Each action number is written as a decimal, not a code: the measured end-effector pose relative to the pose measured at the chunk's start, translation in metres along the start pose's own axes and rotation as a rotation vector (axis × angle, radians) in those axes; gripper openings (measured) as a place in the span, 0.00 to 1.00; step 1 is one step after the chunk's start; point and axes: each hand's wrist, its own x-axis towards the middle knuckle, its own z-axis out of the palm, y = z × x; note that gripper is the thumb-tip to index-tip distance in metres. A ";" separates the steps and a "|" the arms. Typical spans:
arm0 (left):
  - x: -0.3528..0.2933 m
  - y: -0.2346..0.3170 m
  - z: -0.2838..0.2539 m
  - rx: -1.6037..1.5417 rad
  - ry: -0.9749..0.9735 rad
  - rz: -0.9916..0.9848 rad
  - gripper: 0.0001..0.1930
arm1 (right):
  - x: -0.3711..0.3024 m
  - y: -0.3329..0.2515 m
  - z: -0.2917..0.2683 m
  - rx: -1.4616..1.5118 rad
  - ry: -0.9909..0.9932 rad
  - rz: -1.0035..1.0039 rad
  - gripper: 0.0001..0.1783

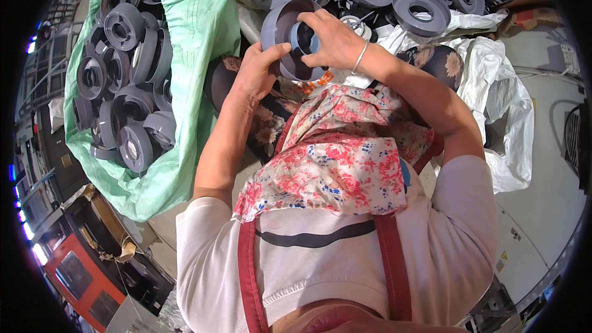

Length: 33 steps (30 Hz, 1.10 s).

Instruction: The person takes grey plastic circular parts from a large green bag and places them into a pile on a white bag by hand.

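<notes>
"Where's the round, hollow grey plastic ring [279,29]?"
"Far centre, between both hands, right of the pale-green woven sack [198,21]."
"Which way does it point?"
"Tipped on edge, its wide face stretching near to far, hollow side rightward."
"Fingers?"
"The left hand [256,71] grips its near-left rim; the right hand [336,40] holds its blue-grey inner collar [315,43]."

Workshop or factory floor, I'd say: green sack [198,31] full of matching grey plastic rings [143,55], more heaped nearby; red-orange cabinet [94,288] with dark panes [74,274] beyond.
</notes>
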 end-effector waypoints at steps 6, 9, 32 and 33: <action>-0.013 0.003 -0.008 -0.062 -0.052 -0.179 0.17 | -0.017 -0.018 -0.020 -0.233 -0.146 -0.399 0.39; -0.018 0.008 0.000 -0.105 -0.075 -0.165 0.19 | -0.019 -0.019 -0.023 -0.195 -0.012 -0.471 0.33; 0.019 0.105 0.002 1.204 0.649 0.937 0.30 | 0.015 0.129 0.031 -0.474 -0.149 0.245 0.12; 0.037 0.087 0.028 0.935 0.314 0.802 0.31 | 0.019 0.135 0.036 -0.523 -0.228 0.270 0.13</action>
